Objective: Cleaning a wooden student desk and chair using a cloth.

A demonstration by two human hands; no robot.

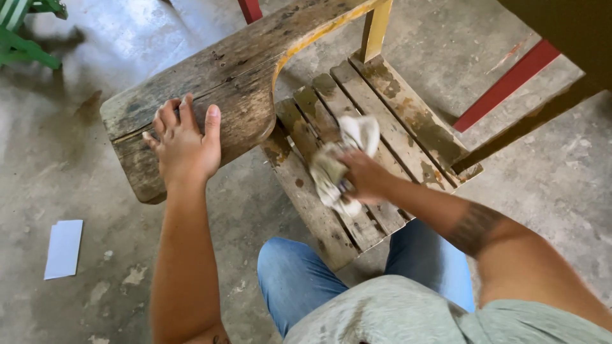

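Observation:
An old wooden school chair stands before me on the concrete floor. Its slatted seat [408,121] is stained and worn. My right hand [364,175] grips a dirty whitish rag [341,159] and presses it onto the seat slats. My left hand [183,145] lies flat, fingers spread, on the weathered wooden writing arm [210,70] at the chair's left side. A yellow metal frame bar [375,28] rises behind the seat.
Red metal legs [507,84] of another piece of furniture stand at the right. Green furniture [25,32] sits at the top left. A white sheet of paper [64,248] lies on the floor at the left. My knees in blue jeans [293,280] are close below the seat.

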